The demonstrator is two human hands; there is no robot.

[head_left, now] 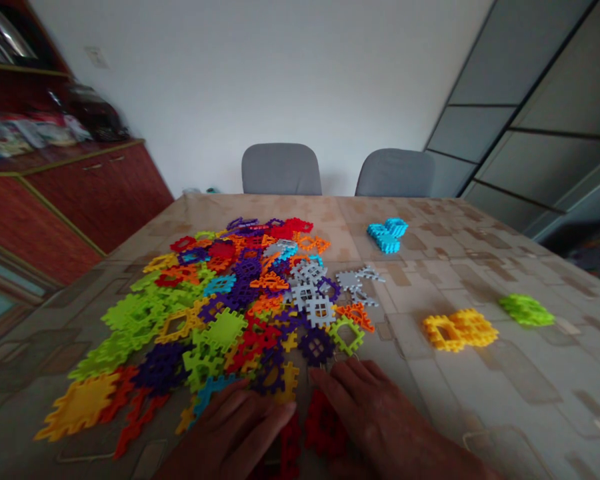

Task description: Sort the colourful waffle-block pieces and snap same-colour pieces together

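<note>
A pile of toothed plastic building tiles [250, 270] covers the left and middle of the table, in purple, lime green, orange, yellow, red, grey and blue. My left hand [237, 423] lies over the near edge of the pile, fingers loosely bent, its thumb stretched towards a yellow tile [290, 382]. Below that thumb a red tile [291, 443] shows partly. My right hand [370, 403] rests to the right with fingers spread forward, close to a purple window tile [316, 345]. Another red tile [323, 420] sits beside it, partly covered. Neither hand visibly grips anything.
Apart from the pile are sorted stacks of blue tiles [387, 235], yellow tiles [460, 329] and lime green tiles [526, 310]. Loose grey tiles [350, 280] lie at the pile's right edge. Two grey chairs [281, 168] stand behind the patterned table [430, 260].
</note>
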